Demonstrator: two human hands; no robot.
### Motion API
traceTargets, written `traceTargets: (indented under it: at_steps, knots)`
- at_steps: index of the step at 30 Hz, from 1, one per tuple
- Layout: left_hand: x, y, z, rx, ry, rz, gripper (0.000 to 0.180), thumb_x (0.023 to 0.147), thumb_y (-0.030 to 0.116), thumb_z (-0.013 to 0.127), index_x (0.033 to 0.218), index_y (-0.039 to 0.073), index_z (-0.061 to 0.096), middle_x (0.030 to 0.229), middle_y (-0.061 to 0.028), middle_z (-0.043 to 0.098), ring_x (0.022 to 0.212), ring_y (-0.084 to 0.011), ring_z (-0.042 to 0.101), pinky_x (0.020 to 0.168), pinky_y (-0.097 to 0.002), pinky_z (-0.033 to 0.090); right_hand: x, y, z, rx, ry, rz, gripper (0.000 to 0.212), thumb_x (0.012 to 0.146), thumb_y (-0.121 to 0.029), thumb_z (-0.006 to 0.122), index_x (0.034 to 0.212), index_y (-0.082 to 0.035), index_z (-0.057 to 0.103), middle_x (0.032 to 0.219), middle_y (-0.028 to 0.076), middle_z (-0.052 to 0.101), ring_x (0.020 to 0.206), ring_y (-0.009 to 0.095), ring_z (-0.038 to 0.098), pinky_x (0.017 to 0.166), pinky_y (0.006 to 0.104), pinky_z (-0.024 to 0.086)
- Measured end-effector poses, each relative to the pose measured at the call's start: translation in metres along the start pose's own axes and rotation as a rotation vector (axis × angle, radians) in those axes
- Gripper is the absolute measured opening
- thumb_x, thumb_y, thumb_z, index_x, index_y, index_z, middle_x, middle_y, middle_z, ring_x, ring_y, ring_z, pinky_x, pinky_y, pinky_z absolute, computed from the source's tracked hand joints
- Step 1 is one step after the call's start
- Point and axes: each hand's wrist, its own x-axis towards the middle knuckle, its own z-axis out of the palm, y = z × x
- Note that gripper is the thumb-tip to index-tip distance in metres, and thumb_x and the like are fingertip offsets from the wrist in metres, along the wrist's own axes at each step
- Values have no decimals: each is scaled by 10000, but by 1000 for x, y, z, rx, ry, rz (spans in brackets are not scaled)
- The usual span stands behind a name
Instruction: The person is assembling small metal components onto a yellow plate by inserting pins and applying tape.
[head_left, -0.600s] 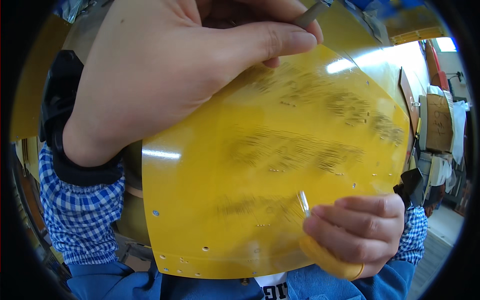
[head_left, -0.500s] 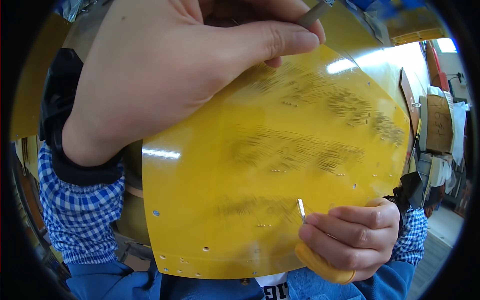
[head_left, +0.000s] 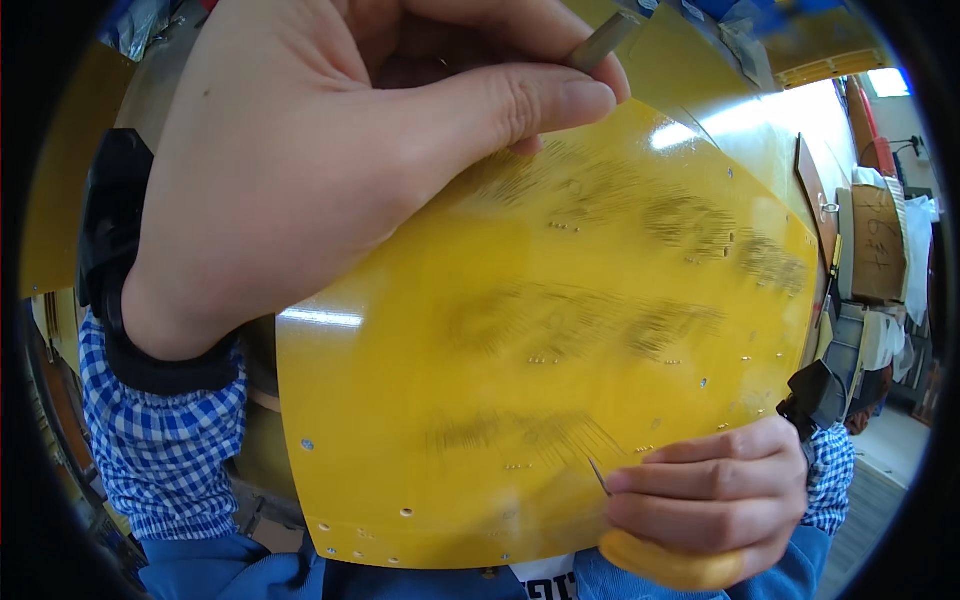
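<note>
A glossy yellow board [head_left: 370, 400] lies before me, with groups of fine dark hair-like wires or pins [head_left: 685, 222] on it and short rows of small holes. High on the left, my left hand [head_left: 330, 160] pinches a grey rod-shaped tool [head_left: 603, 42] between thumb and forefinger; the rest of it is hidden by the hand. At the lower right, my right hand [head_left: 715, 495] is closed round a tool with a rounded yellow handle [head_left: 670, 562]. Its thin metal tip points toward the nearest group of wires; whether it touches them I cannot tell.
Beyond the board's far edge are clear plastic bags [head_left: 745, 40] and a yellow tray-like piece [head_left: 830, 68]. To the right stand a brown cardboard box [head_left: 878, 242] and a brown panel [head_left: 815, 190]. Each wrist wears a black device; the left one [head_left: 115, 220] is bulky.
My right hand has shifted slightly down, and its tool's metal tip has turned from broad side to thin edge. My left hand has moved a little left and down with the grey tool.
</note>
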Motion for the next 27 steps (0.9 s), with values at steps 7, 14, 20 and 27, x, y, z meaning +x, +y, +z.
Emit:
traceTargets:
  at_steps: [7,14,20,27]
  knots:
    - [-5,-15,10,-128,66,80,91,860,-21,630,945,-24,661,891,-85,650,694,-85,546,638,-206,457,1,-2,-6,107,18,168,103,799,-60,603,831,-89,696,876,43,705,750,118,659,688,207,487]
    - [0,10,4,88,-12,-31,82,857,-32,626,931,-29,662,881,-78,640,700,-85,549,640,-205,468,8,9,12,-211,242,-186,77,740,-131,613,729,-57,633,776,56,702,701,147,674,663,250,511]
    - [1,3,3,53,-24,46,85,867,-29,616,948,-34,639,881,-70,632,731,-83,566,639,-201,469,5,-2,16,-375,155,-59,108,757,-80,583,771,-136,674,851,-31,697,716,67,638,614,186,410]
    - [0,2,3,30,-2,6,89,875,-17,616,955,-25,653,879,-44,640,739,-63,566,650,-201,470,10,-1,8,-92,111,76,100,739,-74,605,780,-134,673,840,-17,701,697,69,625,617,194,396]
